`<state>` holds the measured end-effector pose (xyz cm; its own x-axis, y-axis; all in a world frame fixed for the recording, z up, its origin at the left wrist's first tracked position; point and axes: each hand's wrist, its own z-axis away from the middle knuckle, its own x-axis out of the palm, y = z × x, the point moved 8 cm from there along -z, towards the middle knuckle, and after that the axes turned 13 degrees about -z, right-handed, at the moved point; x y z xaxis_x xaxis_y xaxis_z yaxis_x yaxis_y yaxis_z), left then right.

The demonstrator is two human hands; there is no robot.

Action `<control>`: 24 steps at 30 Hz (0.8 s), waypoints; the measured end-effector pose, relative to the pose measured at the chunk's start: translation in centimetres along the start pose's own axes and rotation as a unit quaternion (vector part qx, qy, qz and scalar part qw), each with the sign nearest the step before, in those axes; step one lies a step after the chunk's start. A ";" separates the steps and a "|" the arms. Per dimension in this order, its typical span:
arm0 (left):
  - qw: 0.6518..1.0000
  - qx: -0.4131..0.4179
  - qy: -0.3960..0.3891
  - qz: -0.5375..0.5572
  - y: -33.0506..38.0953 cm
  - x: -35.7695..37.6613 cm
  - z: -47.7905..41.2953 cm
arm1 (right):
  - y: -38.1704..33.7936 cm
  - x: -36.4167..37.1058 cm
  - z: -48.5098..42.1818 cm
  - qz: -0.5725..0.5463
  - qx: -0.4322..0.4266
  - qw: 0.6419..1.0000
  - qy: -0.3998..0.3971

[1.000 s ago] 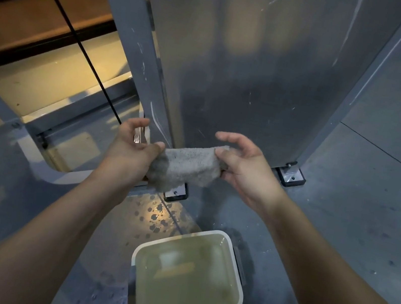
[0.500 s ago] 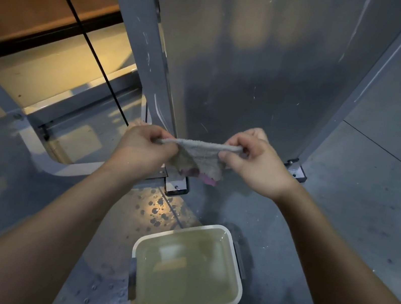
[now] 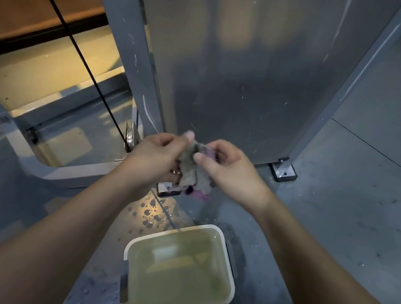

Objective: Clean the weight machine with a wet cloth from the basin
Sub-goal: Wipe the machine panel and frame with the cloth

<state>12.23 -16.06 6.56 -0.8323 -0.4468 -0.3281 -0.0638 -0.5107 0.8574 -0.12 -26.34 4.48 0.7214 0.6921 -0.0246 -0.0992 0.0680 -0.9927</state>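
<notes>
A grey cloth with a purple patch hangs bunched between my two hands. My left hand grips its left side and my right hand pinches its top right. Both hands hover in front of the lower edge of the weight machine's grey metal panel. Below them on the floor stands a white square basin filled with yellowish water. The grey frame post of the machine rises at the left of the panel.
A black cable runs diagonally down to a pulley left of my hands. Bolted foot plates hold the machine to the grey floor. Water drops spot the floor beside the basin. A curved frame bar lies at the left.
The cloth was stretched flat between my hands; my hands have come together and the cloth is now folded and bunched, hanging lower.
</notes>
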 end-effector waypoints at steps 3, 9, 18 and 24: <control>0.993 -0.050 -0.053 0.094 0.6 1.6 -0.2 | 0.0 -0.2 0.2 -0.048 0.004 0.999 -0.016; 0.998 -0.005 0.009 -0.056 2.0 2.2 -0.1 | 2.2 -4.1 -1.3 -0.239 0.047 0.964 0.102; 0.847 0.234 0.116 -0.463 8.8 1.9 -0.9 | 0.5 -13.9 -5.2 -0.310 -0.042 0.838 0.448; 0.736 0.300 0.179 -0.580 10.4 2.2 -2.9 | 3.8 -16.1 -8.8 -0.185 -0.076 0.831 0.520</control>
<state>11.33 -24.55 13.61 0.1653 -0.1852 -0.9687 -0.9384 -0.3317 -0.0968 -6.12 -43.56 0.07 0.8931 -0.3554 0.2758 0.2920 -0.0083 -0.9564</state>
